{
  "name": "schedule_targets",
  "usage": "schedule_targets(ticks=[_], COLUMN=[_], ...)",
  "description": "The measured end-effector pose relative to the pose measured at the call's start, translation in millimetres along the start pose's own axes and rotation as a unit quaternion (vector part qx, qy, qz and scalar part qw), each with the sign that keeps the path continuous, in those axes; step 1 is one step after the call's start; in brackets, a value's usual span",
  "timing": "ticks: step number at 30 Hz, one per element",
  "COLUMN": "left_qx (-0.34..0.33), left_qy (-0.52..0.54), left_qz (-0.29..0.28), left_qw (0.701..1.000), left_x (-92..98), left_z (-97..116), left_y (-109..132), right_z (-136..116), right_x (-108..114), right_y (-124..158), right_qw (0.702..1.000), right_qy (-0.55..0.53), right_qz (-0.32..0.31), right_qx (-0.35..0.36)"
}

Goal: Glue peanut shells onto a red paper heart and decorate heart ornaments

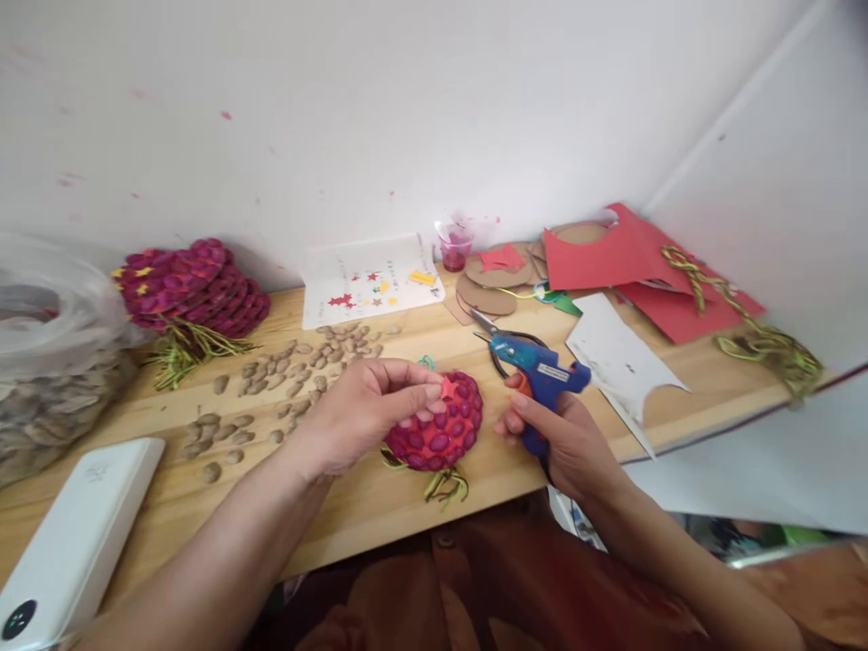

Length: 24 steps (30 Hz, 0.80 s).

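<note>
My left hand (370,407) pinches a small red star (449,390) between thumb and fingers, over the upper part of a round red piece (438,438) covered with purple-pink shells or seeds. Green-brown cord tassels (448,486) stick out at that piece's near edge. Whether the star touches it, I cannot tell. To the right, my right hand (566,438) is wrapped round the handle of a blue glue gun (542,363), its nozzle pointing up and left. Scissors (483,319) lie partly hidden behind the gun.
Loose tan shells (271,366) spread left of the round piece. Farther left are a stack of purple decorated discs (196,289), a plastic bag (54,362) and a white power bank (88,533). Behind stand a star-covered sheet (325,271), a pink cup (454,246) and red card (597,258).
</note>
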<state>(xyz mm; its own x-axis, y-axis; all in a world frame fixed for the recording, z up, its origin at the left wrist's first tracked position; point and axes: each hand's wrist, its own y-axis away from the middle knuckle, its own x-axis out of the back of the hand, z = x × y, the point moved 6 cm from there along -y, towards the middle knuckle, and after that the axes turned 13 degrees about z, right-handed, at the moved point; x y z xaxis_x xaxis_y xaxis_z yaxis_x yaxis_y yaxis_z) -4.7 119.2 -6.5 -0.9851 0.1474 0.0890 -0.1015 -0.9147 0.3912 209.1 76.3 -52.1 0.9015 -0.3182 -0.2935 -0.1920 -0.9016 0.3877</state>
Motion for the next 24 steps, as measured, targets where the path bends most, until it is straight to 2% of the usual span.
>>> schedule_targets(ticks=[4,8,13,24], left_qx=[0.014,-0.014,-0.011,-0.024], left_qy=[-0.008,-0.007,-0.011,-0.001], left_qz=[-0.043,-0.07,-0.052,-0.041], left_qw=[0.999,0.997,0.999,0.999], left_x=[-25.4,-36.7,-40.6,-39.6], left_z=[-20.1,-24.2,-24.2,-21.9], left_y=[13.9,24.4,34.0,48.5], right_z=[-4.8,-4.1,-2.0,-8.2], right_x=[-7.1,-10.9,-13.0,-16.0], right_y=[12.6,22.5,30.5,43.0], right_qw=[0.999,0.997,0.994,0.985], right_qy=[0.013,0.047,0.069,0.133], right_qz=[-0.017,-0.036,-0.061,-0.033], right_qx=[0.026,0.043,0.06,0.109])
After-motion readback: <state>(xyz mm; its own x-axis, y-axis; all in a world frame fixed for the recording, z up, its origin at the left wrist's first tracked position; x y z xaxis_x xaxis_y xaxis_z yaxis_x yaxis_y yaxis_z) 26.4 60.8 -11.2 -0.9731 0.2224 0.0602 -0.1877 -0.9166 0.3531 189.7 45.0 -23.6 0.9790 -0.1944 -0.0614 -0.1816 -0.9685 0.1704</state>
